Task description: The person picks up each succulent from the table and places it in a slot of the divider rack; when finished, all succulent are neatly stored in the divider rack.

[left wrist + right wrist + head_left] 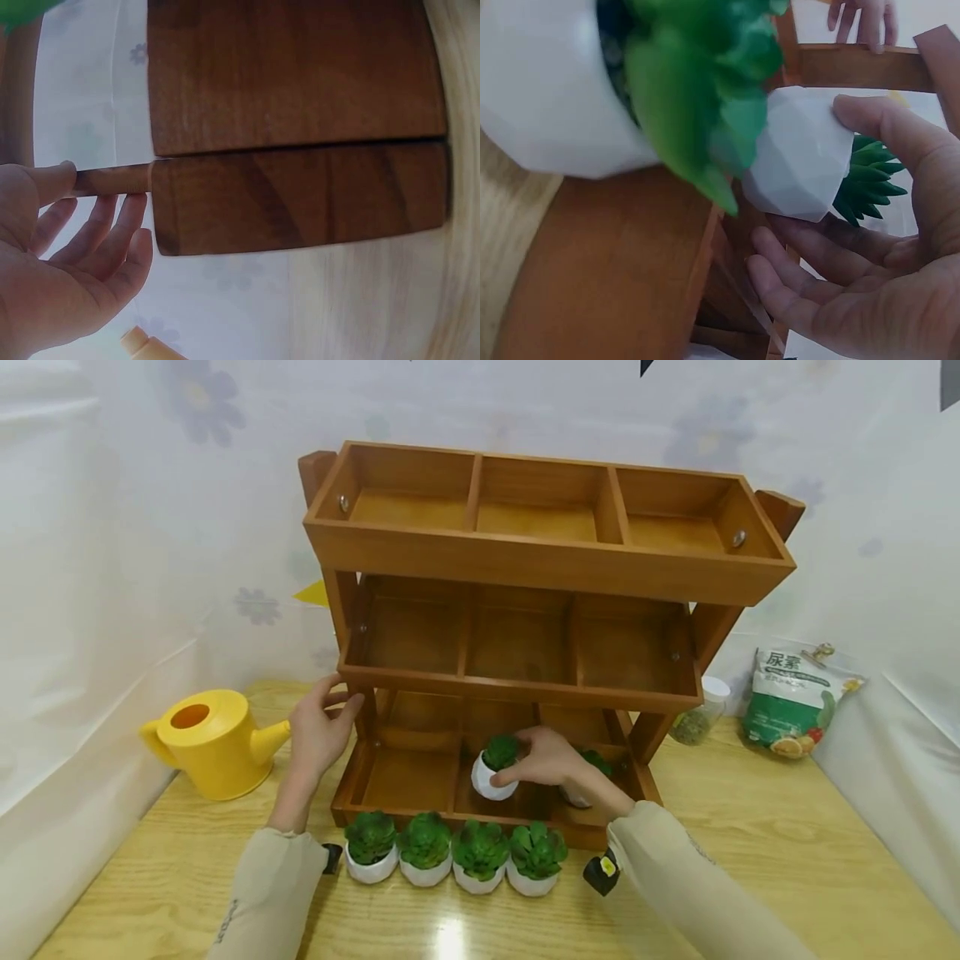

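Note:
In the head view a three-tier wooden shelf point(525, 689) stands on the table. My right hand point(551, 758) pinches a white faceted pot point(491, 779) with a green succulent over the bottom tier's middle compartment; the right wrist view shows thumb and fingers of my right hand point(870, 225) around the pot point(799, 154). Another potted succulent point(596, 764) is in the bottom tier's right compartment, partly hidden by the right arm. My left hand point(321, 722) holds the shelf's left upright point(363, 714); in the left wrist view, thumb and fingers of the left hand point(82, 247) grip a narrow wooden bar point(116, 180).
Several potted succulents point(480, 852) stand in a row before the shelf. A yellow watering can point(221, 747) is left of it. At the right are a lidded jar point(697, 718) and a green-and-white bag point(791, 706) with a clip.

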The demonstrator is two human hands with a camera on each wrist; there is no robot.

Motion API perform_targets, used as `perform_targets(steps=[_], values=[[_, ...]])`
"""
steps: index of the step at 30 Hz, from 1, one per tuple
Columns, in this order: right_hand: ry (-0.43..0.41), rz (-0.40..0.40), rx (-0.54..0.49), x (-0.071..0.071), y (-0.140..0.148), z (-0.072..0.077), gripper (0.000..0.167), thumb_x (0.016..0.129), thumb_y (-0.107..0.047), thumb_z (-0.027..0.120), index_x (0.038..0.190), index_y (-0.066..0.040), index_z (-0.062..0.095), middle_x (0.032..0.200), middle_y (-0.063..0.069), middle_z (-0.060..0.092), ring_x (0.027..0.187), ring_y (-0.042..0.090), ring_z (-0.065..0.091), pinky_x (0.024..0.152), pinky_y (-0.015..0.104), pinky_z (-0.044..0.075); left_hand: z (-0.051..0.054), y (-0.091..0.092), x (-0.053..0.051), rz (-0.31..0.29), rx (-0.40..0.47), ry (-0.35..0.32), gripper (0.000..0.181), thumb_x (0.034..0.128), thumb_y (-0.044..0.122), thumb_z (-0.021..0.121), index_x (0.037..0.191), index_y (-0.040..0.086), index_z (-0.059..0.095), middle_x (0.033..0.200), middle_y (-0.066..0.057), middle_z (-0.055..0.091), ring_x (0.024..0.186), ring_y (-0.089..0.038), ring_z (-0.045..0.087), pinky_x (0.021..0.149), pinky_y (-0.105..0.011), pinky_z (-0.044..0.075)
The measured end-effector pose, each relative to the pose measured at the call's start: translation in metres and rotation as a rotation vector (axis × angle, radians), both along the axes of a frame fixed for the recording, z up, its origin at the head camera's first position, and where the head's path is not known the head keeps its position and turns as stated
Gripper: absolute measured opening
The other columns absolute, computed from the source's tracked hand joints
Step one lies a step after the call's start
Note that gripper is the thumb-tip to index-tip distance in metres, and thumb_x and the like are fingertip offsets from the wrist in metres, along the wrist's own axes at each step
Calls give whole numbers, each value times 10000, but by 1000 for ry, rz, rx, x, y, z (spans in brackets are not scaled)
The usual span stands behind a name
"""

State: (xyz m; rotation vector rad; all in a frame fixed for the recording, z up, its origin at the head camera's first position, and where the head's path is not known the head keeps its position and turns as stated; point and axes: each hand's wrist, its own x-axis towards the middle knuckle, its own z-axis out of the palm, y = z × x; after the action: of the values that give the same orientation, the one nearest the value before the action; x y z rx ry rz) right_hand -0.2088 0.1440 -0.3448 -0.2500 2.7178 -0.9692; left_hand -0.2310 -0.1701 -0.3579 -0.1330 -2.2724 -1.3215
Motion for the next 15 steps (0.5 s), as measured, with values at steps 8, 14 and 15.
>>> perform_targets(steps=[8,14,15], values=[[10,33,70,-10,-9,-1,808,678,-357,833,1340,-7,529,1333,154,536,1168,348,529,920,489,485,1,0,-1,5,1,-19,350,927,105,633,1264,20,586,1072,-273,660,875,-415,675,755,-514,557],[21,77,108,-13,-12,-9,829,658,-326,851,1344,2,521,1321,164,541,1140,344,542,908,472,492,0,0,-1,5,-12,-2,341,921,97,641,1250,18,596,1063,-265,665,855,-411,680,733,-512,562],[24,87,108,-14,-11,-10,824,655,-310,853,1343,1,521,1316,166,544,1135,345,544,905,472,493,-1,0,-1,5,-16,-2,340,923,99,640,1250,20,596,1065,-264,665,854,-411,680,731,-513,563]])
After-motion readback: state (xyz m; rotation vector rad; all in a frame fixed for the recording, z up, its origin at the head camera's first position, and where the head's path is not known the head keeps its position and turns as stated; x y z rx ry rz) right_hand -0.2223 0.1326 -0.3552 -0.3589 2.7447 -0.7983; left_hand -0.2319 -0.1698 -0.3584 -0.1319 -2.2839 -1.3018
